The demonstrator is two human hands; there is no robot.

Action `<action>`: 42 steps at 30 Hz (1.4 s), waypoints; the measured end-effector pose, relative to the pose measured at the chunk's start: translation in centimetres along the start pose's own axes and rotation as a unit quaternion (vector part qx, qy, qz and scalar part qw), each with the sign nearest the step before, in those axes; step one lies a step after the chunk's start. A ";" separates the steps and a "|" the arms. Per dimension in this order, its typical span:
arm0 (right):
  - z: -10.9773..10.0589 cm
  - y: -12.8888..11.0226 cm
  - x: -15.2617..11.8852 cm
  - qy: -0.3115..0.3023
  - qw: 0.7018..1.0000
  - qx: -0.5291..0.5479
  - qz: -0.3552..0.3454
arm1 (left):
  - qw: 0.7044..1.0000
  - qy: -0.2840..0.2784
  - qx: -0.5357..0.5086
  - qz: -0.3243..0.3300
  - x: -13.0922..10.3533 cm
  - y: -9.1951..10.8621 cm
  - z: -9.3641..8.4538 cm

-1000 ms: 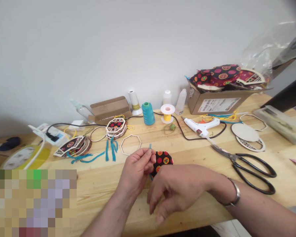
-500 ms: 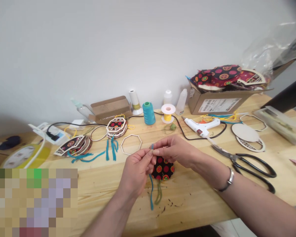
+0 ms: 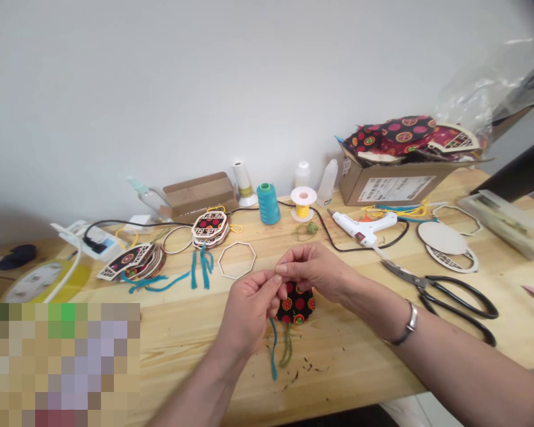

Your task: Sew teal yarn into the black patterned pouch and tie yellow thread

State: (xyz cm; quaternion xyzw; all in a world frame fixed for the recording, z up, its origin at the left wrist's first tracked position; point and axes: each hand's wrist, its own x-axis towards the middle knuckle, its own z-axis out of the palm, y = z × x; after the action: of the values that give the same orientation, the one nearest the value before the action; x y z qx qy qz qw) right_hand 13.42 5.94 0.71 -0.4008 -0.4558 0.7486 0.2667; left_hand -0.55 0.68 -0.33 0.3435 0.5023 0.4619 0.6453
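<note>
My left hand [image 3: 254, 302] and my right hand [image 3: 314, 271] meet fingertip to fingertip over the table, both closed in a pinch. A blue cord [image 3: 273, 350] hangs down from beneath my left fingers; the part between the fingertips is hidden. Just under my hands lies a black patterned fabric piece [image 3: 297, 305] with red and orange motifs, its upper part covered by my fingers. From its lower edge an olive green cord loop [image 3: 286, 350] trails onto the wood.
Scissors [image 3: 420, 283] and a white glue gun [image 3: 362, 228] lie to the right. Behind stand a teal thread cone [image 3: 267, 204] and a yellow spool [image 3: 302, 204]. Patterned pieces fill a cardboard box [image 3: 396, 181]. An octagonal frame [image 3: 222, 273] and stacked ornaments [image 3: 209, 231] sit left. Dark scraps dot the table.
The bit of blue cord that stuck up above my fingertips no longer shows. My fingers have shifted slightly; the fabric piece stays in place.
</note>
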 end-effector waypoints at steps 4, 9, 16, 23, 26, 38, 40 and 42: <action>0.0 0.1 0.1 0.035 0.999 -0.014 -0.023 | 1.000 0.007 0.007 -0.008 0.1 0.1 0.1; -0.1 0.6 0.3 0.056 0.992 -0.088 -0.071 | 1.000 0.020 0.011 -0.015 0.2 0.2 0.2; -0.3 0.7 0.7 0.098 0.969 -0.206 -0.097 | 0.999 0.037 0.018 -0.013 0.1 0.3 0.3; -1.1 -1.5 -0.5 0.215 0.808 -0.537 -0.107 | 0.997 0.069 -0.002 -0.017 0.2 0.3 0.3; -1.5 -2.5 -2.7 0.246 0.688 -0.679 -0.079 | 0.997 0.074 -0.017 -0.020 0.3 0.4 0.1; -11.8 4.4 -16.7 0.348 0.602 -0.717 0.052 | 0.995 0.078 -0.064 -0.023 0.4 0.4 0.0; -12.2 5.3 -17.4 0.342 0.631 -0.695 0.046 | 0.995 0.074 -0.062 -0.025 0.5 0.3 -0.1; -12.0 5.6 -17.4 0.330 0.644 -0.690 0.035 | 0.996 0.068 -0.060 -0.029 0.5 0.2 -0.1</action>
State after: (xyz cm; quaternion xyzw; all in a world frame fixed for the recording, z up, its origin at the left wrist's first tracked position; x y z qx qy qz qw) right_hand 32.67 -4.22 -1.32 -0.7049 -0.7076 0.0446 0.0192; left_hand -0.67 1.25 -0.31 0.2577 0.5261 0.4945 0.6420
